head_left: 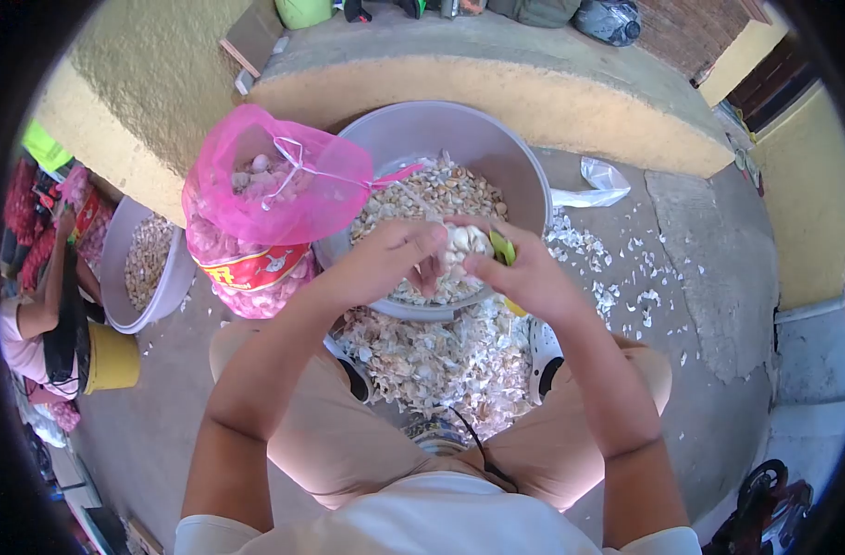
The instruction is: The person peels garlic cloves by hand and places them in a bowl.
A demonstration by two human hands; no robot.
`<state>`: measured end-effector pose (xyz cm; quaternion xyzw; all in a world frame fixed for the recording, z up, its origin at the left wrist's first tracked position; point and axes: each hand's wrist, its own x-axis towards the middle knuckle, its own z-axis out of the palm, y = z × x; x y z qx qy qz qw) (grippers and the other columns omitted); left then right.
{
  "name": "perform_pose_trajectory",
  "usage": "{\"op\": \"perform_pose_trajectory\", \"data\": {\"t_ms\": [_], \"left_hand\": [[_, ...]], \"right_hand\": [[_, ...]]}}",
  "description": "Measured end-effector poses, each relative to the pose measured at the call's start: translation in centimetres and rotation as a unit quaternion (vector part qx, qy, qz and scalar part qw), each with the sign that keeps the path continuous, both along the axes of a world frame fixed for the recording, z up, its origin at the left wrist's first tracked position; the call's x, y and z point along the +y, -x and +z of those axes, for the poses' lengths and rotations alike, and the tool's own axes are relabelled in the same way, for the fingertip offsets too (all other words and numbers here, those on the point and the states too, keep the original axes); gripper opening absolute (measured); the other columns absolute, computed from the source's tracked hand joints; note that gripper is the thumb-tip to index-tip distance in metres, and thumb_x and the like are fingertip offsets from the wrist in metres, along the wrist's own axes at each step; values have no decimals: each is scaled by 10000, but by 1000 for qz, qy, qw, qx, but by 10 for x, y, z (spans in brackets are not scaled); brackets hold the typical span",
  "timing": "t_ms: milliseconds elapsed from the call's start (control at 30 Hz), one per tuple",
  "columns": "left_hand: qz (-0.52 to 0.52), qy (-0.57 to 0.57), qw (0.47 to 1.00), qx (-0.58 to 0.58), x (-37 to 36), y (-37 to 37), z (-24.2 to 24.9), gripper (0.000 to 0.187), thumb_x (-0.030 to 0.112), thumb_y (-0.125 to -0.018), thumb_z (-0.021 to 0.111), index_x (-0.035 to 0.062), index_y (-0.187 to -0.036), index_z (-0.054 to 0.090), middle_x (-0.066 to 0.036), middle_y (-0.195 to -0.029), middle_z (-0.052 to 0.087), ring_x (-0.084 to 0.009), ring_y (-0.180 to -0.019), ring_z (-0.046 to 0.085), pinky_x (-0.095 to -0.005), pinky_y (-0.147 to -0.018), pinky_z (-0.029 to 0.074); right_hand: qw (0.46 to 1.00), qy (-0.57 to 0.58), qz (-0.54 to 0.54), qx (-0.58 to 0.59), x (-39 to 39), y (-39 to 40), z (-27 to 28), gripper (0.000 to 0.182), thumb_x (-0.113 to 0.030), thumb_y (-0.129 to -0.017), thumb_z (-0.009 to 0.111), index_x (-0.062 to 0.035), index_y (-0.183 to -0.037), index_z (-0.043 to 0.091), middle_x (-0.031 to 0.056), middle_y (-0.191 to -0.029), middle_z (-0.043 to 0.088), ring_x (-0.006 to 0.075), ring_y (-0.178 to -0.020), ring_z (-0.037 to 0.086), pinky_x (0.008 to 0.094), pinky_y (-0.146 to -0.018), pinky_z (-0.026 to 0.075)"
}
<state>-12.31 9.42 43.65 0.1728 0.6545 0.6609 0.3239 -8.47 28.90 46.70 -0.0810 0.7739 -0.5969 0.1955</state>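
Note:
A white garlic bulb (466, 244), its cloves partly bared, sits between my two hands over the big basin. My left hand (397, 256) has its fingers curled at the bulb's left side, gripping it. From the right, my right hand (522, 270) closes around a small tool with a yellow-green handle (503, 248), its thumb pressed close to the bulb. The tool's working end is hidden. Below them, the grey-lilac basin (526, 166) contains many loose garlic cloves (422, 199).
A pink mesh sack of garlic (256, 208) leans at the basin's left. Papery skins (441, 365) pile between my feet. At far left a person (38, 324) sits by another basin (168, 287) and a yellow bucket (115, 356). A concrete ledge (497, 88) runs behind; a plastic bag (600, 185) lies right.

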Motion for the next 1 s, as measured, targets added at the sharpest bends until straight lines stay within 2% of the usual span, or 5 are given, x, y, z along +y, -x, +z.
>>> {"op": "perform_pose_trajectory", "data": {"t_ms": [100,400,500,900,1000], "left_hand": [[11,54,987,148,3,2,-8,223,227,-856,517,6,-867,544,-38,-709,554,-91,-555,527,-230,-529,450],[67,45,981,175,10,2,-8,183,152,-741,654,18,-837,575,-45,-738,582,-85,-622,559,-221,-547,445],[106,63,952,279,10,-4,-1,194,136,-723,662,11,-845,579,-62,-753,599,-105,-633,579,-232,-557,462],[166,106,931,308,7,-20,23,95,43,-727,646,-28,-781,613,-55,-719,591,-84,-624,560,-205,-569,457],[173,126,944,250,-3,-13,14,112,66,-719,628,-31,-769,607,-92,-700,603,-119,-619,595,-242,-570,473]], "right_hand": [[999,31,-11,7,8,-2,-18,407,-139,-785,601,-53,-1168,493,33,-874,570,56,-770,503,219,-671,422],[999,-22,-16,39,13,-3,-27,431,-188,-770,619,-53,-1160,494,98,-922,610,140,-783,549,275,-706,439],[989,-57,2,135,4,-2,-16,434,-197,-763,622,-37,-1146,496,122,-888,607,158,-766,561,277,-694,441],[986,-107,42,123,1,6,4,438,-244,-751,621,-19,-1112,516,141,-882,604,203,-729,570,283,-669,440],[973,-100,68,198,-9,15,-10,398,-192,-762,635,-56,-1120,526,-14,-668,516,50,-586,428,224,-526,375]]}}
